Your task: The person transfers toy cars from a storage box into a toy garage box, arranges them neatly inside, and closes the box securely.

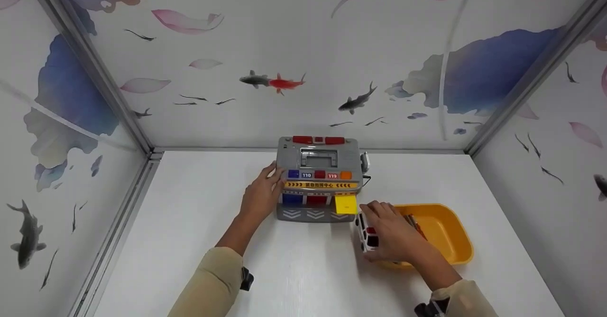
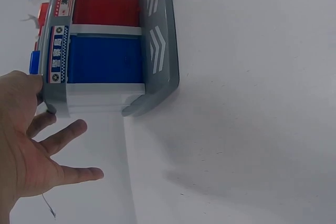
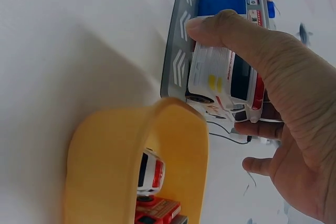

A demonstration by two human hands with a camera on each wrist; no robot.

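Note:
A grey toy garage (image 1: 315, 216) stands against the back wall, with blue (image 2: 105, 59) and red (image 2: 107, 9) doors and a yellow flap (image 1: 345, 205) sticking out on its right. My left hand (image 1: 261, 193) touches the garage's left side, thumb by the blue button, its other fingers spread and fairly straight. Between thumb and fingers, my right hand (image 1: 391, 231) grips a white toy car (image 3: 212, 72) with a red lamp on its roof. In the head view, that car is just in front of the garage's right corner, over the near left rim of a yellow bin (image 1: 457, 234).
Inside the bin are another white toy car (image 3: 150, 172) and a red toy vehicle (image 3: 160, 211). A small grey-white part (image 1: 365, 162) with a dark cord hangs at the garage's right side. Printed panels rise behind and on both sides of the white table (image 1: 199, 203).

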